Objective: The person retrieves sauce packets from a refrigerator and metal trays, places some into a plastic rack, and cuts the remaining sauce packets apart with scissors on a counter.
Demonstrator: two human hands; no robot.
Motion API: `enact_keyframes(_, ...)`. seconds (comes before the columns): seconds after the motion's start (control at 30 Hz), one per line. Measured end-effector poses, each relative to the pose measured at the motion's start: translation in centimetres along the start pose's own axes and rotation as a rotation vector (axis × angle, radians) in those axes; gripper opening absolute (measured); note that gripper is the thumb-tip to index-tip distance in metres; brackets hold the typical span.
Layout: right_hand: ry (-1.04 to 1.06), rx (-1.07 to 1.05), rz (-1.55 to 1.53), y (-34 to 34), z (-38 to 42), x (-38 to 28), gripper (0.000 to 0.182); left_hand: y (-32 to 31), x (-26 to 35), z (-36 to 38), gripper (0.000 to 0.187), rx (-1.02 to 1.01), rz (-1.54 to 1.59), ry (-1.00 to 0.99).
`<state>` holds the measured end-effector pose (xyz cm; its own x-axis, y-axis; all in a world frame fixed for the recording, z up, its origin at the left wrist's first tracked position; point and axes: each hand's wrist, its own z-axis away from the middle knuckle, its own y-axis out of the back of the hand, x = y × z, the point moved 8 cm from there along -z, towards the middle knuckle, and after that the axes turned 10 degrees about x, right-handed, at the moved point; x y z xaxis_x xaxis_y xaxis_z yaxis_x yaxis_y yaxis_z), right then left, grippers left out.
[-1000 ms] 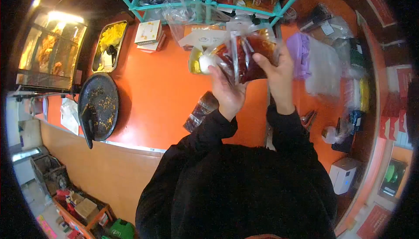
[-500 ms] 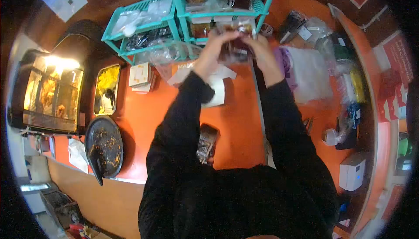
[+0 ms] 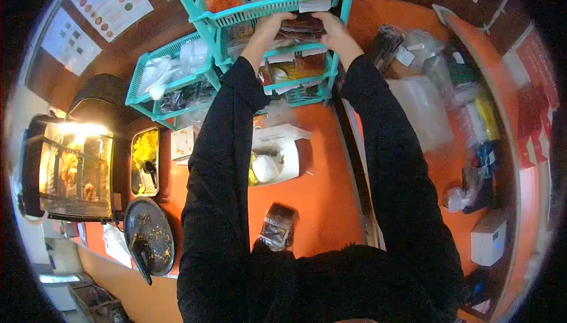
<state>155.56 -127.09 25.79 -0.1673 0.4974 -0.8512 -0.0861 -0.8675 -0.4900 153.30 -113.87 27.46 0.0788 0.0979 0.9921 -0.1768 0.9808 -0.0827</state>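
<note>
A clear packet of dark brown food (image 3: 300, 28) is at the middle tier of a teal plastic rack (image 3: 271, 9). My left hand (image 3: 269, 32) has hold of its left side, the thumb along the top. On the other side my right hand (image 3: 336, 33) grips the packet's right end. Other packets (image 3: 295, 68) lie in the tier below. Under my forearms an open white takeaway box (image 3: 286, 163) holds yellow food and a white round item (image 3: 265, 169). A second dark packet (image 3: 277, 227) lies on the orange table close to my body.
To the left stand a lit glass food warmer (image 3: 74, 169), a tray of yellow food (image 3: 145, 160) and a black pan with crumbs (image 3: 149, 237). A smaller teal basket (image 3: 171, 72) adjoins the rack. Plastic bags (image 3: 416, 110) and a white box (image 3: 488, 240) are on the right.
Both hands have moved farther forward with the packet, from in front of the rack to its middle tier. The view has shifted, and the open takeaway box's contents now show.
</note>
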Motion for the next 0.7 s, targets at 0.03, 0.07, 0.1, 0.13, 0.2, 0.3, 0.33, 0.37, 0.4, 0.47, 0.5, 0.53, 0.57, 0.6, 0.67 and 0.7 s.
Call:
enact_keyframes(0.03, 0.02, -0.001, 0.011, 0.0, -0.2, 0.0, 0.024, 0.2, -0.7, -0.8, 0.021, 0.001, -0.005, 0.006)
enact_keyframes(0.07, 0.038, 0.0, 0.021, 0.0, -0.3, 0.1, 0.028, 0.8, -0.2, -1.6, 0.029, 0.042, -0.146, -0.143)
enact_keyframes(0.1, 0.031, 0.002, 0.016, 0.0, -0.4, 0.3, 0.028, 1.2, 0.3, -2.2, 0.037, 0.082, -0.286, -0.293)
enact_keyframes(0.13, 0.103, 0.083, 0.089, 0.6, -1.2, 0.1, 0.03, 1.3, -0.4, -3.4, 0.037, 0.084, -0.291, -0.288)
enact_keyframes(0.2, 0.173, 0.156, 0.163, 0.6, -1.7, 0.0, 0.033, 1.4, -0.2, -4.9, 0.038, 0.121, -0.255, -0.452)
enact_keyframes(0.3, 0.498, 0.389, 0.442, 1.1, -1.3, -2.6, 0.036, -0.2, -2.2, -6.0, 0.041, -0.087, -0.041, -0.252)
enact_keyframes(0.33, 0.602, 0.336, 0.569, 0.5, -1.4, -3.3, 0.037, -0.5, -1.7, -5.6, 0.041, -0.089, -0.041, -0.255)
enact_keyframes(0.37, 0.705, 0.282, 0.696, -0.1, -1.4, -3.8, 0.038, -1.0, -2.1, -5.2, 0.043, -0.11, -0.179, -0.177)
enact_keyframes(0.4, 0.708, 0.285, 0.696, 0.1, -1.7, -4.0, 0.038, -1.4, -2.5, -4.9, 0.044, -0.13, -0.317, -0.098)
enact_keyframes(0.47, 0.844, 0.29, 1.008, -1.0, -1.1, -4.6, 0.029, -2.4, -2.0, -4.3, 0.031, -0.182, -0.376, -0.13)
enact_keyframes(0.5, 0.905, 0.288, 1.166, -1.5, -0.8, -4.5, 0.025, -1.8, -2.2, -4.3, 0.03, -0.117, -0.636, -0.114)
enact_keyframes(0.53, 0.961, 0.284, 1.325, -2.0, -0.4, -4.2, 0.022, -1.2, -2.2, -3.7, 0.029, -0.049, -0.897, -0.093)
enact_keyframes(0.57, 1.01, 0.276, 1.484, -2.4, 0.2, -3.6, 0.021, -1.1, -4.6, -6.5, 0.029, -0.052, -0.899, -0.085)
enact_keyframes(0.6, 1.056, 0.262, 1.644, -2.6, 0.7, -2.7, 0.021, -1.2, -8.6, -11.6, 0.038, -0.074, -0.659, -0.066)
enact_keyframes(0.67, 1.276, 0.419, 1.615, -2.4, 2.8, -2.2, 0.021, -1.5, -10.5, -14.7, 0.047, -0.088, -0.422, -0.043)
enact_keyframes(0.7, 1.505, 0.587, 1.565, -2.5, 4.9, -2.2, 0.02, -2.1, -8.7, -15.0, 0.042, -0.012, -0.85, -0.305)
